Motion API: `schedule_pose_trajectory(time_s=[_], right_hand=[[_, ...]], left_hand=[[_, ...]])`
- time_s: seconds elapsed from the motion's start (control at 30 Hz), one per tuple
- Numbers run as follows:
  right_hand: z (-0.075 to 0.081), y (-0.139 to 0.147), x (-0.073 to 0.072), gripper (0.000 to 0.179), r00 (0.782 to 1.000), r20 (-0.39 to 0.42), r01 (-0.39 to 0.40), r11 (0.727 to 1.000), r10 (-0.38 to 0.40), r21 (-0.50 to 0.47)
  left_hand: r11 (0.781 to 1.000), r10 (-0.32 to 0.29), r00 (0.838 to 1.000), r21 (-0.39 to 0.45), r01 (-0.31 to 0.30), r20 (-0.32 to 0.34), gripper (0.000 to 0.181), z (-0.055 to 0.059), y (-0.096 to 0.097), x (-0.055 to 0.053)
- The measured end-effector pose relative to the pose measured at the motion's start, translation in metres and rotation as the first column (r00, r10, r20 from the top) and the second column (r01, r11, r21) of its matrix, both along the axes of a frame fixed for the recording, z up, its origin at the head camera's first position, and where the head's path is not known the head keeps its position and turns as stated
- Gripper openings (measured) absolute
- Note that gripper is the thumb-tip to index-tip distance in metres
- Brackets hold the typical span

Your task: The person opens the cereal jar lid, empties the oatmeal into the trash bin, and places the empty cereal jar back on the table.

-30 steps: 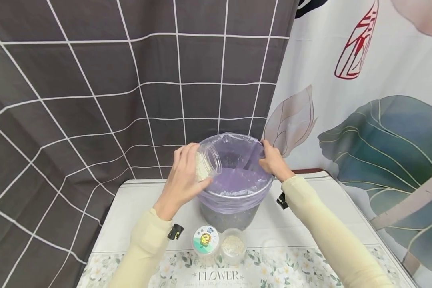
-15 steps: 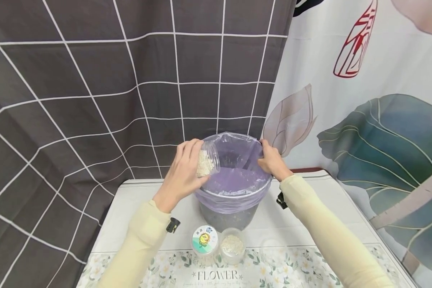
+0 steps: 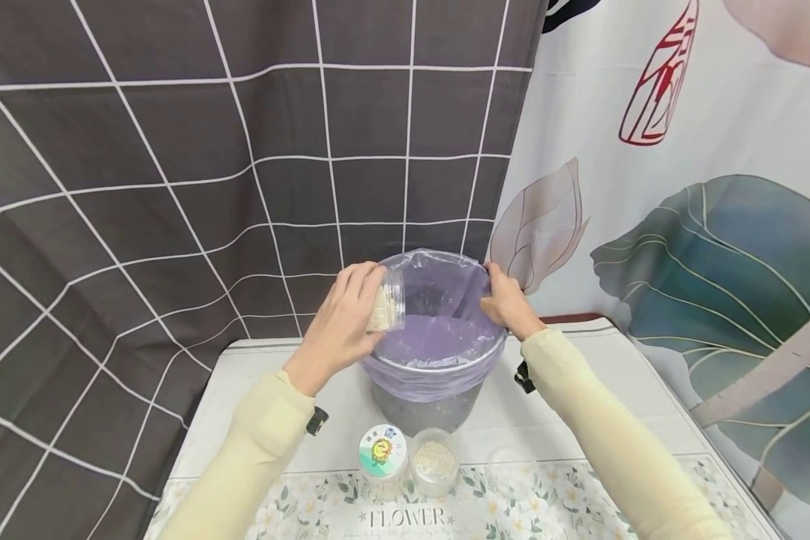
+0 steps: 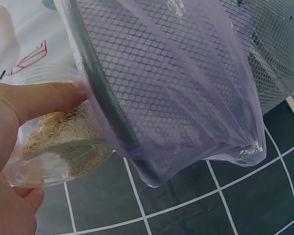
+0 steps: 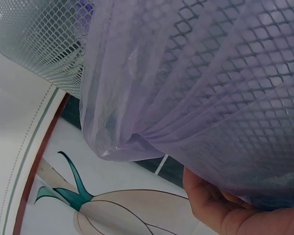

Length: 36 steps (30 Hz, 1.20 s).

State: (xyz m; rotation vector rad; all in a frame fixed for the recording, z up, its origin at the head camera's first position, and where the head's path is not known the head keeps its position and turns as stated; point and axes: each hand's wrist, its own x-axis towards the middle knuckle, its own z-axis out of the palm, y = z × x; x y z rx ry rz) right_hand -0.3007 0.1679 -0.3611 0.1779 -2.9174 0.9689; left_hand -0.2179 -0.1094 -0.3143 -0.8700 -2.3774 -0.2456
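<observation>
My left hand [image 3: 337, 319] grips a clear plastic jar [image 3: 388, 300] by its side. The jar lies tipped with its mouth toward the bin, and pale flakes [image 4: 63, 132] are inside it. A metal mesh trash can [image 3: 428, 414] stands at mid-table, lined with a purple trash bag [image 3: 439, 384] folded over its rim. In the left wrist view the jar sits right at the rim. On the bin's far right side, my right hand [image 3: 508, 304] holds the rim through the bag, thumb toward the inside. Its fingers are partly hidden behind the bag in the right wrist view.
In front of the bin stand a jar with a printed lid [image 3: 382, 451] and an open jar [image 3: 435, 459] of pale flakes. A clear lid [image 3: 511, 469] lies to their right. A dark grid curtain [image 3: 290, 135] hangs close behind the table [image 3: 270, 375].
My left hand has drawn the jar slightly left and tipped it nearer to level. My right hand keeps its hold on the rim; the head view has shifted a little.
</observation>
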Motion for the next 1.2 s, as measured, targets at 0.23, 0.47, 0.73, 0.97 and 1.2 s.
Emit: schedule_pose_trajectory(time_s=[0.23,0.47,0.73,0.97,1.2], right_hand=[[-0.001,-0.001,0.002,0.064,1.000,-0.027,-0.001,1.000,0.001,0.003],[0.001,0.002,0.002,0.064,0.999,-0.052,0.011,1.000,-0.012,-0.020],[-0.001,0.001,0.000,0.066,0.999,-0.027,0.020,1.000,-0.020,-0.013],[-0.001,-0.001,0.001,0.065,0.999,-0.009,0.036,0.999,-0.036,-0.017],[0.000,0.000,0.002,0.065,0.999,-0.026,0.027,1.000,-0.028,-0.016]], left_hand=[[1.000,-0.002,1.000,-0.024,0.002,0.007,0.081,-0.002,-0.001,0.000],[0.999,-0.036,0.999,-0.026,0.036,-0.004,0.083,-0.001,0.001,-0.005],[0.998,-0.055,0.998,-0.028,0.054,-0.013,0.080,0.001,0.004,-0.006],[0.998,-0.050,0.998,-0.047,0.049,-0.029,0.081,0.003,0.007,-0.005],[0.997,-0.059,0.998,-0.056,0.058,-0.030,0.082,0.005,0.010,-0.005]])
